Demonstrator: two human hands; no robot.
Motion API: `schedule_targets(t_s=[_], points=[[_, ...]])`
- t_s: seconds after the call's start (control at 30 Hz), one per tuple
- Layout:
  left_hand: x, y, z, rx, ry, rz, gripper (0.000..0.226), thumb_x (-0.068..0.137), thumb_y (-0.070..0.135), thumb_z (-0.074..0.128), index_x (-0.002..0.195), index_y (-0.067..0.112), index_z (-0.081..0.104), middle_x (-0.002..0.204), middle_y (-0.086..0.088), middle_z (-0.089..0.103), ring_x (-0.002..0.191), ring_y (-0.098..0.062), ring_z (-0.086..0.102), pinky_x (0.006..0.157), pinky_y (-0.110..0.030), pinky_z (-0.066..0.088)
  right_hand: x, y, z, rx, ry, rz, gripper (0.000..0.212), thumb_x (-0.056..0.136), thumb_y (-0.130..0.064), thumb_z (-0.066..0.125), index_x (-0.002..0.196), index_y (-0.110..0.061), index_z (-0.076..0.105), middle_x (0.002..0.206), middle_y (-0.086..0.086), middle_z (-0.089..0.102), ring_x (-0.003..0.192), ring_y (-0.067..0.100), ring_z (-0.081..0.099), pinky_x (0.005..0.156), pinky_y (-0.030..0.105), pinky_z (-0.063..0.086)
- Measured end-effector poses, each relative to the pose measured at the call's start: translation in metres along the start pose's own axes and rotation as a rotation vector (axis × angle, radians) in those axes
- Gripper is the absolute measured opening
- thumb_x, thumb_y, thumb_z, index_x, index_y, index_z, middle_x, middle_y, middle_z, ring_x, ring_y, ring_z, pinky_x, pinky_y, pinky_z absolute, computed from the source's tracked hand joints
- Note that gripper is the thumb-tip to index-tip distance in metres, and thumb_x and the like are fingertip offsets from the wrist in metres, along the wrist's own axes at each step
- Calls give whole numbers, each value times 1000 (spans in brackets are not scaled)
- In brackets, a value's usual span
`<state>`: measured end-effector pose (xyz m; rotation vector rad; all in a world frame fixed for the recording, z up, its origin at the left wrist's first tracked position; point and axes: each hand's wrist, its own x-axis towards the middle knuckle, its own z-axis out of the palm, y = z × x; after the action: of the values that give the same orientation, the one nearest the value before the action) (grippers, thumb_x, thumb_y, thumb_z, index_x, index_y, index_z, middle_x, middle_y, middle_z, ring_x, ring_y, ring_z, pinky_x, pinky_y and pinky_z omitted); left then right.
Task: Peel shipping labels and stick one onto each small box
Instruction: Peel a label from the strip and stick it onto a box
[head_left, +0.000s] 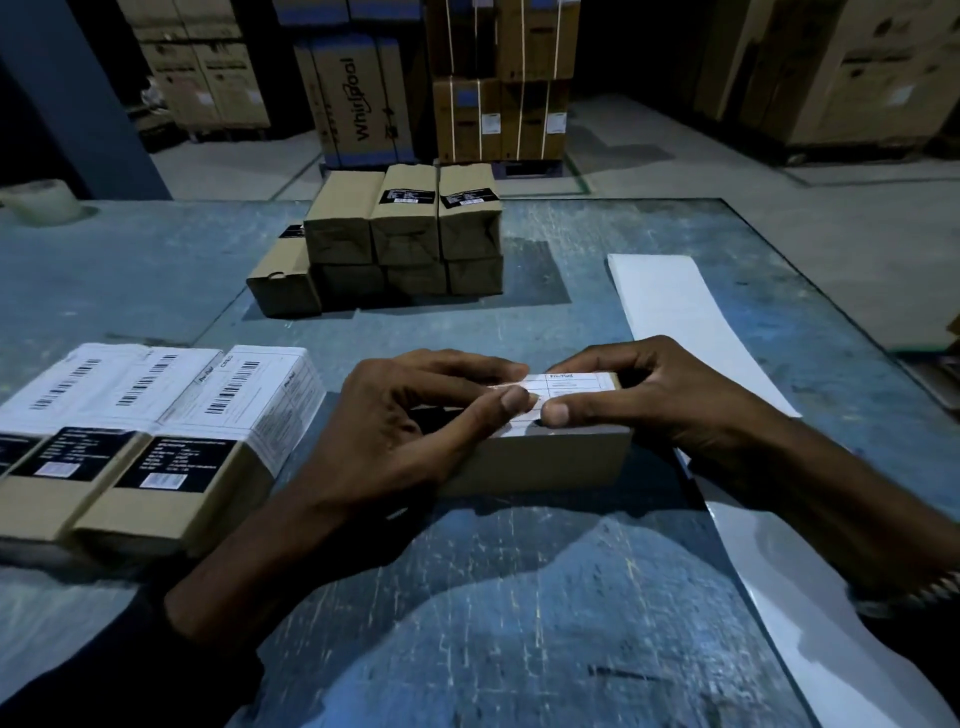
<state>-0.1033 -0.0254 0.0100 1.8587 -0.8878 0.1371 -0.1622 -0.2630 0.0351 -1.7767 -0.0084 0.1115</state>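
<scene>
Dimly lit, both hands (524, 410) pinch a label (571, 387) onto a box (540, 457) on the scratched blue table (519, 597).

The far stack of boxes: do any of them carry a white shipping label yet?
No, the far stack shows only bare cardboard and small black product stickers.

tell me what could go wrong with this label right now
The shipping label on the small box is only pressed near its middle by the left hand and right hand; it may wrinkle or set crooked. The loose backing strip beside the right wrist could get swept aside.
</scene>
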Motion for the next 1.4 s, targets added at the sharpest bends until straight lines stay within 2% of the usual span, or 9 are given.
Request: schedule_targets(t_s=[0.13, 0.27, 0.43, 0.63, 0.77, 0.87, 1.07, 1.17, 1.4], points=[[3, -2, -3, -28, -38, -29, 20, 86, 30, 82, 103, 19, 85, 114, 11, 79, 112, -3, 72, 86, -20, 58, 0, -2, -1, -33, -14, -19, 34, 66, -27, 94, 98, -20, 87, 100, 0, 83, 97, 10, 77, 86, 23, 57], [4, -2, -7, 10, -85, 2, 24, 83, 33, 83, 105, 22, 85, 118, 12, 77, 116, -2, 69, 88, -21, 59, 6, -3, -4, -181, 7, -52, 49, 52, -46, 95, 96, -28, 86, 97, -2, 82, 91, 10, 74, 85, 32, 49], [9, -2, -14, 56, -167, 74, 25, 86, 31, 81, 108, 21, 83, 123, 12, 75, 120, -4, 67, 94, -18, 55, 3, -1, -5, -263, -6, -143, 42, 63, -38, 96, 103, -31, 86, 98, -10, 83, 96, 8, 77, 81, 28, 56], [12, -3, -17, 57, -235, 108, 25, 89, 27, 80, 112, 17, 82, 127, 7, 73, 121, -7, 67, 97, -17, 52, 0, 5, -3, -352, 28, -210, 41, 67, -44, 96, 105, -31, 85, 98, -11, 82, 95, 12, 77, 79, 52, 60], [13, -4, -19, 70, -252, 124, 26, 91, 26, 80, 114, 17, 81, 129, 7, 71, 124, -7, 65, 100, -19, 51, 0, 7, -2, -400, 43, -281, 37, 70, -40, 95, 105, -30, 85, 97, -13, 82, 90, 12, 77, 76, 56, 60], [13, -3, -20, 57, -262, 108, 27, 90, 26, 78, 115, 17, 81, 129, 8, 71, 124, -6, 65, 99, -17, 51, 0, 8, -3, -339, 3, -269, 35, 74, -35, 92, 107, -26, 85, 100, -10, 83, 95, 17, 78, 85, 58, 61], [10, -8, -28, 137, -373, 111, 36, 97, 29, 69, 133, 25, 72, 144, 12, 62, 139, -10, 54, 112, -22, 43, 8, 1, -13, -375, -124, -252, 48, 77, -36, 86, 124, -25, 79, 116, -13, 80, 109, 12, 76, 99, 46, 59], [6, -9, -27, 180, -376, 148, 38, 99, 29, 66, 137, 27, 69, 148, 11, 58, 142, -14, 51, 114, -31, 44, 9, 1, -19, -410, -169, -255, 55, 79, -36, 86, 132, -27, 74, 121, -13, 79, 113, 17, 75, 101, 55, 58], [6, -11, -31, 208, -410, 175, 42, 100, 25, 65, 142, 26, 65, 153, 11, 53, 146, -15, 46, 118, -35, 40, 8, 4, -37, -378, -280, -167, 69, 81, -13, 89, 145, -23, 65, 130, -7, 76, 123, 18, 71, 111, 50, 54]])
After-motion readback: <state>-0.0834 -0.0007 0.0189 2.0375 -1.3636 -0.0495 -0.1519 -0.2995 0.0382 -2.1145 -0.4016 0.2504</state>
